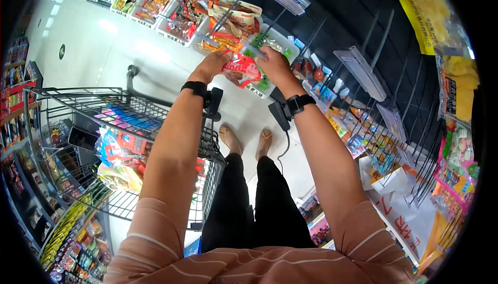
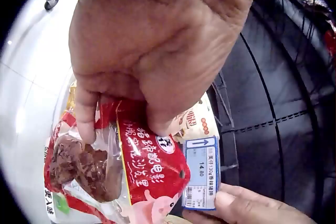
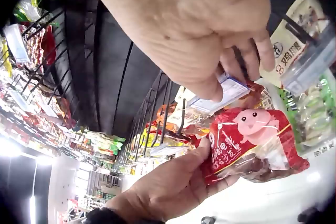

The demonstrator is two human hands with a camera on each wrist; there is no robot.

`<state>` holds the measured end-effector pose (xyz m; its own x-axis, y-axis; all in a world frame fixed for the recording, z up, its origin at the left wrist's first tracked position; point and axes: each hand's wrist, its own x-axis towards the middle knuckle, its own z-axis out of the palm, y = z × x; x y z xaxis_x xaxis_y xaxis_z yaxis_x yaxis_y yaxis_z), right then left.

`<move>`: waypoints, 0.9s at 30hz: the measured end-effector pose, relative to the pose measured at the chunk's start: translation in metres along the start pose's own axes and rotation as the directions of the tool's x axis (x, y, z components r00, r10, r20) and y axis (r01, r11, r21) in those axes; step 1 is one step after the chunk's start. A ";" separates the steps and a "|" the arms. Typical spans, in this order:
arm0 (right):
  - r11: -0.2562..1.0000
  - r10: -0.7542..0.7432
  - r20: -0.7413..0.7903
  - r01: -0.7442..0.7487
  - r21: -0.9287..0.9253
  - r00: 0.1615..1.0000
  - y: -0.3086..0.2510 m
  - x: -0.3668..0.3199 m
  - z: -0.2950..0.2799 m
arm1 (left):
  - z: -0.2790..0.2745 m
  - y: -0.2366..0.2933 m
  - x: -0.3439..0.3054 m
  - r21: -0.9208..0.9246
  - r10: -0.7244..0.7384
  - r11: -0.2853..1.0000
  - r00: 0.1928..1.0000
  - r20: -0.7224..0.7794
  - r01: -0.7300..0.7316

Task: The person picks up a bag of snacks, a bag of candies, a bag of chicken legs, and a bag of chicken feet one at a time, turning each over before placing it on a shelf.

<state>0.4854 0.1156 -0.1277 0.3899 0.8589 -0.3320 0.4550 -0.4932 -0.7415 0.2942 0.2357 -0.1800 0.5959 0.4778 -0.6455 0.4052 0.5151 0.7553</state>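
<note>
A red snack bag with a pink pig and dark brown pieces behind clear film (image 2: 152,166) is gripped by my left hand (image 1: 211,66), thumb on its upper face in the left wrist view. Beside the bag, my right hand (image 1: 276,67) pinches the edge of a blue-and-white price label (image 2: 201,169) printed 14.80. In the right wrist view the label (image 3: 220,95) lies under the fingers of my right hand (image 3: 199,29), just above the bag (image 3: 252,142), which my left hand (image 3: 168,182) holds from the side.
White bins of packaged snacks (image 1: 176,39) line the shelf behind the hands. Black display hooks and clear label holders (image 1: 363,71) project at the right. A shopping cart (image 1: 124,212) with colourful packages stands at the left. A yellow bag (image 1: 415,11) hangs at the upper right.
</note>
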 end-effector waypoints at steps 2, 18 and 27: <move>1.000 0.027 -0.037 -0.027 -0.008 0.999 -0.002 0.002 0.003 | -0.001 -0.002 0.004 0.072 -0.004 0.997 1.000 -0.026 0.006; 0.816 0.202 0.237 -0.297 0.496 0.950 -0.003 -0.003 -0.003 | 0.003 -0.008 0.016 0.037 0.005 0.999 0.998 -0.066 -0.002; 0.825 0.200 0.198 -0.274 0.494 0.960 0.000 -0.007 -0.003 | 0.023 0.008 0.014 -0.222 0.093 0.970 0.995 -0.038 -0.099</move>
<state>0.4850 0.1091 -0.1240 0.3062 0.7531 -0.5823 -0.1269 -0.5739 -0.8090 0.3215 0.2301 -0.1798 0.6045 0.5502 -0.5761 0.1803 0.6099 0.7717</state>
